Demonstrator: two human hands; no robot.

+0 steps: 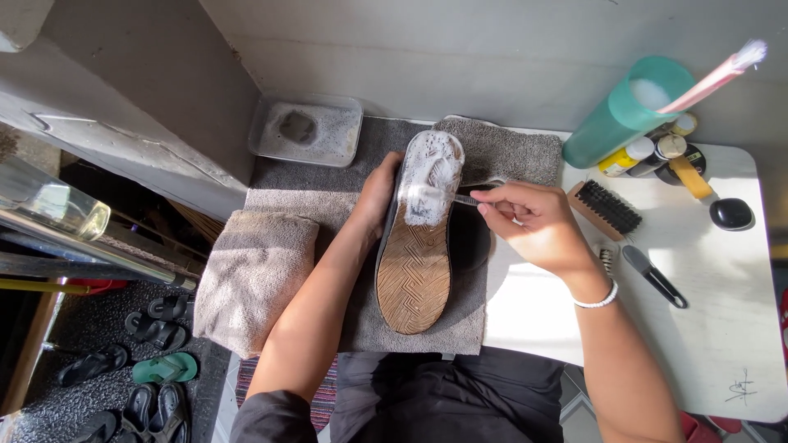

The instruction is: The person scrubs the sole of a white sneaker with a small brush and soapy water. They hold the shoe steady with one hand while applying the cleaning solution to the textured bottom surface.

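Shoe point(414, 271), sole up, foam-covered toe, lying on the grey towel point(361, 312) at the white table's point(714, 353) edge. Left hand point(379, 193) fingers wrapped around the shoe's toe side; right hand point(533, 220) fingers pinched on a small brush point(427, 197) touching the foam. Right of the shoe: bristle brush point(606, 208), teal cup point(625, 111). Left of it: folded towel point(253, 275).

Shoes point(415, 246): one is seen
Brushes point(606, 208): three are counted
Towels point(254, 271): two are laid
Trays point(306, 129): one
Cups point(625, 111): one
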